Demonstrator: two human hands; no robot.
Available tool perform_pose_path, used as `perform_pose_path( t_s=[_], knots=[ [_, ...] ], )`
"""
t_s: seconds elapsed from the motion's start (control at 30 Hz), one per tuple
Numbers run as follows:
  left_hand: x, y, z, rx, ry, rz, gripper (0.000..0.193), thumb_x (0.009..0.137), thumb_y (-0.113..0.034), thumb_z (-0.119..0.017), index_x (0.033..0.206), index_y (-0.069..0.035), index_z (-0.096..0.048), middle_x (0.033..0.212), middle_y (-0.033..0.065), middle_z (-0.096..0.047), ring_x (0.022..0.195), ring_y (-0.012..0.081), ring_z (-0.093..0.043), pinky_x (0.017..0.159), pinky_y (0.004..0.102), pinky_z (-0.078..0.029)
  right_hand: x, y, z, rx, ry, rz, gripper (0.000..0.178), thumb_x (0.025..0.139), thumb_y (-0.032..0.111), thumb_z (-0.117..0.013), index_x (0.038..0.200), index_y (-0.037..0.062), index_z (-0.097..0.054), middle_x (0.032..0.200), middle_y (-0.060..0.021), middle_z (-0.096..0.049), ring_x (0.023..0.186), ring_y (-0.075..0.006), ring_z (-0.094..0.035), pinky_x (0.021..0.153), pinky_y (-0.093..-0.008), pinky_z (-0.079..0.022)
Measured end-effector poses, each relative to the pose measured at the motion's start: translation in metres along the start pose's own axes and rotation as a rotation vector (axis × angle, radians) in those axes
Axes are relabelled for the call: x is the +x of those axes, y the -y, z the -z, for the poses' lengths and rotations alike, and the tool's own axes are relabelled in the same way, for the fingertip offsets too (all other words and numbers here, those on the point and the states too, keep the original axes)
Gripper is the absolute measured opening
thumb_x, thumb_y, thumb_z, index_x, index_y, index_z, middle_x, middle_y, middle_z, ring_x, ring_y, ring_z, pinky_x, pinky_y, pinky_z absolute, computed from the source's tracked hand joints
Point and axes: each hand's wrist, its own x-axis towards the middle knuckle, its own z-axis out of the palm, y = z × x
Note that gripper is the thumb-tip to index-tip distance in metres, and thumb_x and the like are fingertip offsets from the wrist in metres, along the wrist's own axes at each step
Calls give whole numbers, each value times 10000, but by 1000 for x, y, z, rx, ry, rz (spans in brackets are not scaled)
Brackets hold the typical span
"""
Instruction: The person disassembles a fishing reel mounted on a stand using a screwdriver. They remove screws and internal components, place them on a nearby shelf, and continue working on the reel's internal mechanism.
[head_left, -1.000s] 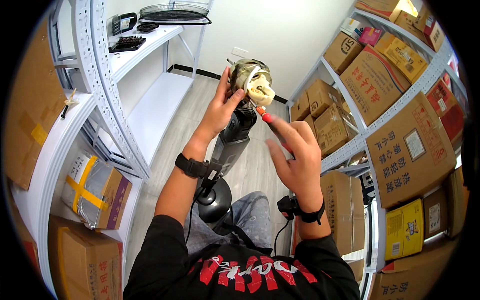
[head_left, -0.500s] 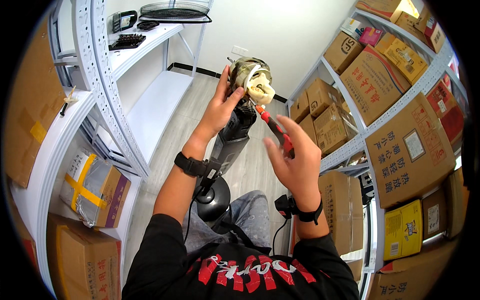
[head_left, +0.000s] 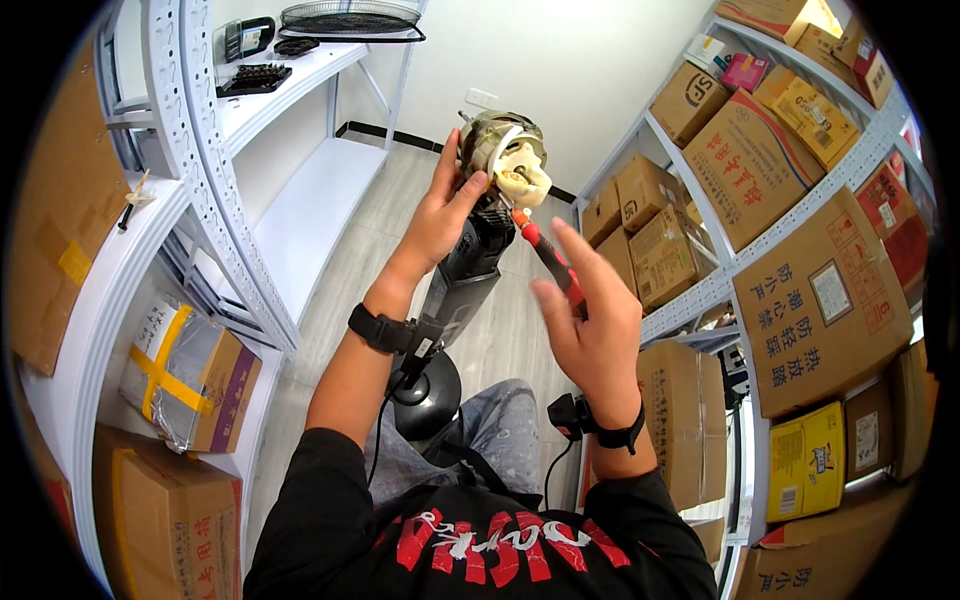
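At the top of a black fan stand (head_left: pixel 462 295) is a bared fan motor head (head_left: pixel 480 136) with a dark shiny housing and a cream plastic part (head_left: pixel 525 180) on its right. My left hand (head_left: pixel 432 228) is closed around the left and lower side of this head, thumb in front. A red and black screwdriver (head_left: pixel 550 257) points up and left, its shaft against the underside of the head. My right hand (head_left: pixel 600 335) is at its handle end, with thumb and index finger spread to either side. The other fingers are mostly hidden behind the handle.
The stand's round black base (head_left: pixel 428 392) is by my knees. White shelving (head_left: pixel 310 230) runs along the left, with a round black fan grille (head_left: pixel 350 20) and a black bit set (head_left: pixel 255 80) on top. Cardboard boxes (head_left: pixel 825 300) fill the right-hand shelves.
Very little differs. My right thumb and index finger have shifted slightly around the screwdriver handle; my left hand stays on the motor head.
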Motion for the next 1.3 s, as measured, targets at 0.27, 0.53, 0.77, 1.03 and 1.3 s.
perform_pose_path(
  t_s=[0.27, 0.53, 0.77, 1.03, 1.3],
  knots=[
    [1, -1, -2, -10, -5, -6, 725, 1059, -283, -528, 1625, -153, -95, 1418, 126, -494, 1273, 182, -488, 1119, 329, -350, -2, -23, -8, -119, -115, 273, 242, 857, 101, -739, 1081, 69, -655, 726, -87, -549, 610, -258, -566, 560, -358, -454],
    [1, 1, -1, -3, -18, -27, 750, 1049, -287, -552, 1622, -127, -95, 1429, 140, -493, 1277, 189, -490, 1110, 329, -358, -6, -8, -3, -72, -41, -15, 216, 840, 40, -722, 1048, 64, -670, 794, -84, -562, 636, -256, -567, 565, -371, -449],
    [0, 1, -2, 11, -14, 0, 698, 1069, -276, -506, 1624, -141, -104, 1409, 129, -501, 1273, 176, -488, 1122, 324, -342, -3, -19, -7, -61, -78, 165, 204, 849, 51, -724, 1046, 66, -672, 712, -62, -546, 616, -256, -562, 554, -351, -446],
    [0, 0, -1, 6, -19, -11, 746, 1048, -295, -555, 1620, -120, -109, 1389, 131, -523, 1250, 189, -520, 1098, 329, -376, -6, -18, -7, -118, -104, 122, 223, 835, 74, -751, 1041, 48, -669, 777, -86, -590, 670, -242, -595, 586, -336, -462],
    [0, 1, 1, 2, -24, -13, 751, 1044, -294, -564, 1621, -126, -114, 1379, 138, -525, 1239, 195, -520, 1095, 337, -377, -5, -2, -3, 29, -36, -87, 255, 817, 23, -738, 1056, 62, -658, 748, -90, -528, 648, -264, -551, 588, -363, -446]
  ],
)
